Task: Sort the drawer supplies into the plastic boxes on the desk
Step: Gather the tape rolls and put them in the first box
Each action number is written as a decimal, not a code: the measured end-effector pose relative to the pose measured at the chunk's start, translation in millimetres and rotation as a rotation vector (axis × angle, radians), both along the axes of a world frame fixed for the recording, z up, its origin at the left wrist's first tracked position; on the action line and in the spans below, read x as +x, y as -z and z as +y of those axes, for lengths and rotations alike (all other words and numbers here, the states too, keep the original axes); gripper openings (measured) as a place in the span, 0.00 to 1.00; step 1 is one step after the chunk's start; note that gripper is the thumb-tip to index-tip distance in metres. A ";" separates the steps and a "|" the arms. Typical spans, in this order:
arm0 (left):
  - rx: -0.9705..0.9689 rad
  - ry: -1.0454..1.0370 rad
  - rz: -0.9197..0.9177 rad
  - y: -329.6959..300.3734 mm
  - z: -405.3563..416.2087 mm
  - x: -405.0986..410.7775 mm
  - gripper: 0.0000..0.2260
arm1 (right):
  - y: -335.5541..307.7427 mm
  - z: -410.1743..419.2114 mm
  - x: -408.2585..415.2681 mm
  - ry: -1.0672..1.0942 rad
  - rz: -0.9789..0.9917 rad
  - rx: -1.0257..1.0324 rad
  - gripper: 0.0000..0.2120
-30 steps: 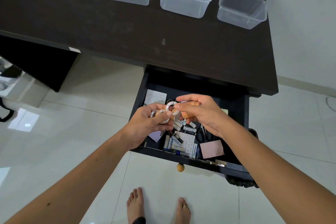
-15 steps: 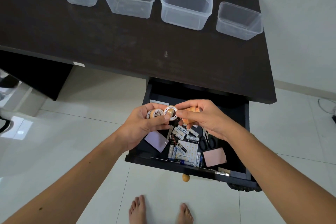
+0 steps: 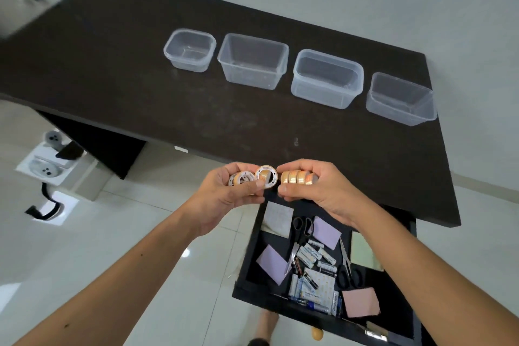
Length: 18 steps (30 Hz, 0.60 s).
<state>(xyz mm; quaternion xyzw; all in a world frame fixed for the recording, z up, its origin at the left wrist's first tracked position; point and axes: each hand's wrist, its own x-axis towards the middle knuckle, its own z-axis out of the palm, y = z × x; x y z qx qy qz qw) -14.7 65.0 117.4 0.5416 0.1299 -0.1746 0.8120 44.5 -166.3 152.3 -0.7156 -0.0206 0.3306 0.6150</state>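
Bright, even indoor light; soft glare on floor tiles (image 3: 92, 236) left of desk (image 3: 196, 109). Motion blur, wide-angle bending beyond desk's far-left corner.

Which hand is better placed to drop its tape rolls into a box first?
Probably the right hand: it pinches a neat row of tape rolls and sits nearer the two right-hand boxes. The left hand holds looser rolls.

four boxes (image 3: 327, 78) in a row on the desk (image 3: 140, 87).
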 end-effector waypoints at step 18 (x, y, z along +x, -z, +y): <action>0.104 -0.244 -0.052 -32.8 108.2 129.8 0.20 | -37.7 109.9 177.3 -0.143 -0.196 -0.086 0.19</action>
